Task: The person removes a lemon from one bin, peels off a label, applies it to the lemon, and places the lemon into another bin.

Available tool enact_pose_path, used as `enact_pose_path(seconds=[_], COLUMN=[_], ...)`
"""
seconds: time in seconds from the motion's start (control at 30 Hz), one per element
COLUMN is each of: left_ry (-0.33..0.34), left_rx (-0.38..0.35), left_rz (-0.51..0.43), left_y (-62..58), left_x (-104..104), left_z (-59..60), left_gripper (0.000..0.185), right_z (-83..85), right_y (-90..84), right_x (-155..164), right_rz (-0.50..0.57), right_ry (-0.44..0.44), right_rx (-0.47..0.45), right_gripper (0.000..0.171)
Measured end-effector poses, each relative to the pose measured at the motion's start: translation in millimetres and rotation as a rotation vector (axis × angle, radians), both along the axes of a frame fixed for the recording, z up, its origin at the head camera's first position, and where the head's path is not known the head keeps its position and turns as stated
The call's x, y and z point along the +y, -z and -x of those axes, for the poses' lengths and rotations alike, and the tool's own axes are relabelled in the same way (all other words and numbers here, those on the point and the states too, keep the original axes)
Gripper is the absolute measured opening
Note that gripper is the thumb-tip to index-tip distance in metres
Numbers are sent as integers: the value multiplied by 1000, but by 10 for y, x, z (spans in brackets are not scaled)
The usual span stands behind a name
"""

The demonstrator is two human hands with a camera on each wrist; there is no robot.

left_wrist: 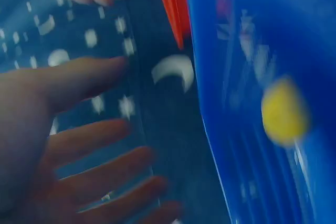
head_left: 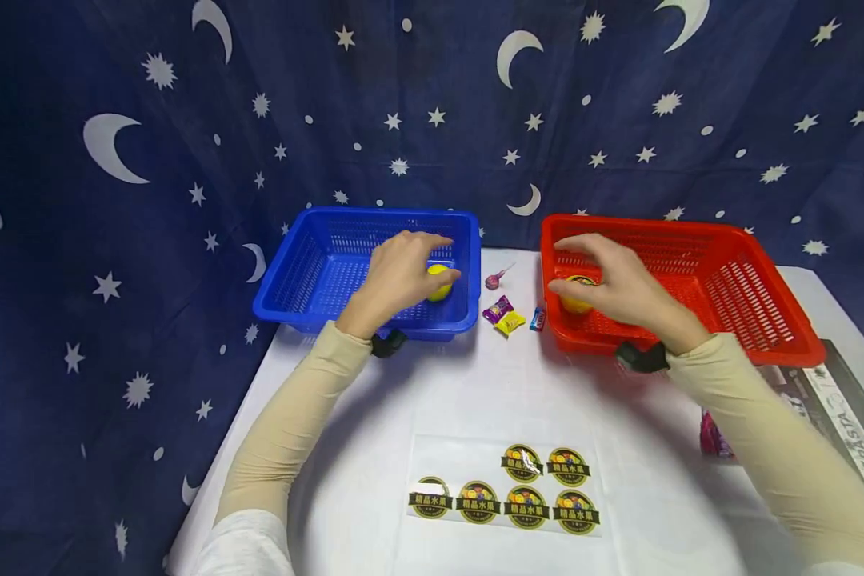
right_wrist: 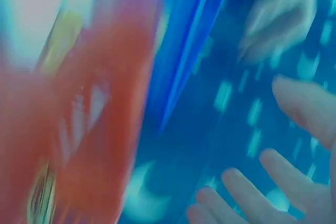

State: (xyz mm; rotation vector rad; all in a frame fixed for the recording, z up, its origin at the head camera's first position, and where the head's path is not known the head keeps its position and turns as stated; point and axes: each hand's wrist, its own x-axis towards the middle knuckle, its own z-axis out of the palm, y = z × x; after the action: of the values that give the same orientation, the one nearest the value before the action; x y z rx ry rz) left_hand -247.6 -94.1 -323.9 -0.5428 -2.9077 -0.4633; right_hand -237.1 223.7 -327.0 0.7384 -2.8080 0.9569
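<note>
Over the blue basket (head_left: 382,211) is my left hand (head_left: 399,272), fingers extended and thumb apart, holding nothing. A round yellow object (head_left: 440,291) lies in that basket, partly covered by the thumb in the head view. My right hand (head_left: 619,280) hovers over the left part of the red basket (head_left: 691,229), its fingers spread and no object in them. Beneath it sits a yellow item (head_left: 578,306) with a dark round label, half hidden by the hand. The left wrist view shows the blue basket's inside with the yellow object (left_wrist: 284,113), blurred.
Between the baskets lie a lollipop (head_left: 494,281), a purple-wrapped sweet (head_left: 498,309), a yellow one (head_left: 510,323) and a blue one (head_left: 538,319). A clear sheet of round stickers (head_left: 526,507) lies in front. At right, a pasta box (head_left: 846,424) and purple packet (head_left: 711,436) are partly covered by the arm.
</note>
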Motion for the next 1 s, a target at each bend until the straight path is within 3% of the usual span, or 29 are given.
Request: enact_pose_path(seconds=[0.07,0.17,0.27,0.33,0.6,1.0], left_ry=[-32,-13,29,53,48,66], left_rx=[-128,-342,-500,-547,-623,-558], left_rz=[83,185,235,260,288,193], left_y=[-55,-80,-30,38,254,404], left_x=[-157,-280,-270,-216,-86,-72], left_z=[154,404,605,695,859,876], left_gripper=[57,64,73,77,80,76], right_z=[-152,-316,-394,-415,-446,-405], right_y=[97,269,450,557,700,768], right_x=[-299,-678,-938,-1042,-1141,-1125], right_rz=[40,42,14,-6,-16,-7], right_ry=[-82,-163,-157,-133,-93,-93], right_rx=[76,118,90,69,66,93], right_gripper=[53,52,58,60,59,56])
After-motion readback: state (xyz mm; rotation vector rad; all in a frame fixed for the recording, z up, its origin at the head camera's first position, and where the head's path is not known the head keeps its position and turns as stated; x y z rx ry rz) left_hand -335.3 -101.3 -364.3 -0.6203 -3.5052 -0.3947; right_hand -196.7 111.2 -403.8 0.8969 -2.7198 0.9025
